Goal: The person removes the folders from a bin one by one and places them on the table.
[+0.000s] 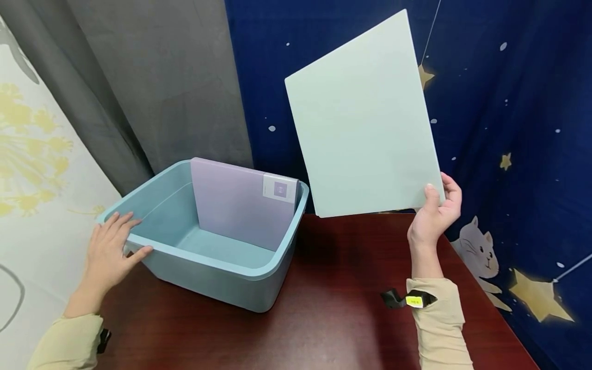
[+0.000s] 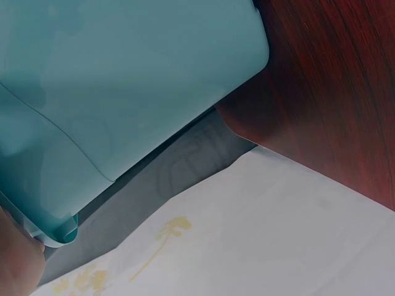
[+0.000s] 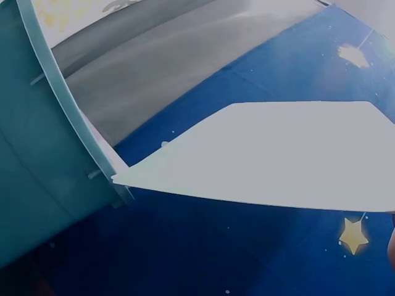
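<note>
My right hand (image 1: 435,213) holds a pale mint file folder (image 1: 363,121) by its lower right corner, with the thumb on the near face. The folder is raised and tilted, to the right of a blue-green plastic bin (image 1: 208,285). Inside the bin, a lilac file folder (image 1: 240,200) stands on edge against the far wall, a white label at its upper right. My left hand (image 1: 108,249) rests on the bin's left front corner, fingers extended over the rim, thumb along the front edge. In the right wrist view the mint folder (image 3: 278,157) appears edge-on near the bin rim (image 3: 68,102).
The bin stands on a dark red-brown wooden table (image 1: 333,308). Behind it hang a grey curtain (image 1: 166,77) and a navy cloth (image 1: 509,128) with stars and a cat. A white cloth with yellow flowers (image 1: 32,154) is at the left.
</note>
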Demonstrator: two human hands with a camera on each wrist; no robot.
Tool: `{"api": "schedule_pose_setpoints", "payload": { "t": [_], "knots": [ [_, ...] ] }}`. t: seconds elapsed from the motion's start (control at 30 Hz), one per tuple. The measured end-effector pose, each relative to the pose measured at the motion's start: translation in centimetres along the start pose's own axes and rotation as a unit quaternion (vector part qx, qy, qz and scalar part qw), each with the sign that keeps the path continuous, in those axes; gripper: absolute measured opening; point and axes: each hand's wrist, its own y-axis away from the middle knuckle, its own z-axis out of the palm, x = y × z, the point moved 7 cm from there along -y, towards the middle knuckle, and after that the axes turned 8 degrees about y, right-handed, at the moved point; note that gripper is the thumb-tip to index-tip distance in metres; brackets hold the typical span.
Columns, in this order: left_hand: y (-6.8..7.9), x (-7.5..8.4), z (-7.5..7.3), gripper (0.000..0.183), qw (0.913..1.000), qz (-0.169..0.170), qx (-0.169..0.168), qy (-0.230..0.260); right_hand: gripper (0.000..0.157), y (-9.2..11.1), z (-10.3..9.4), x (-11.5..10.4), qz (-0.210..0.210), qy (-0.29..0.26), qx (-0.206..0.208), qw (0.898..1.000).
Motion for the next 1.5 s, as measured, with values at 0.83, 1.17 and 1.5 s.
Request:
{"api": "schedule_pose_setpoints", "payload": {
  "t": [0.83,1.17,1.5],
  "knots": [
    [0.1,-0.1,0.2,0.069,1.0,0.0,0.004,0.006,0.027,1.5,-3.5,0.7,0.027,0.08,0.004,0.996],
    [0.1,-0.3,0.2,0.069,1.0,-0.004,0.001,0.002,0.029,2.6,-4.8,1.8,0.039,0.091,-0.004,0.995],
    [0.1,-0.4,0.3,0.069,0.9999,-0.009,-0.005,-0.001,0.029,3.5,-5.6,2.2,0.046,0.1,-0.004,0.994]
  ]
}}
